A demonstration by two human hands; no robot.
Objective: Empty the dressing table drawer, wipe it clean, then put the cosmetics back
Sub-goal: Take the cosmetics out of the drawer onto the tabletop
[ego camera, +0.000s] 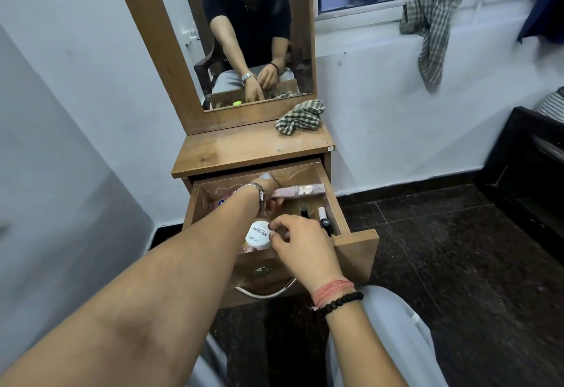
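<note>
White round nail-polish-remover tub (258,235): pinched by my right hand (300,247). Left hand (268,200): grips long pink packet (300,190), lifting both from open wooden drawer (355,244).

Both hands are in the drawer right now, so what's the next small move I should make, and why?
Probably lift the white nail polish jar out with your right hand, whose fingers already pinch its rim, and set it on the dressing table top. The drawer still holds tubes and a pink box, so emptying comes before wiping. The checked cloth waits on top. Your left hand is busy deeper inside.
</note>
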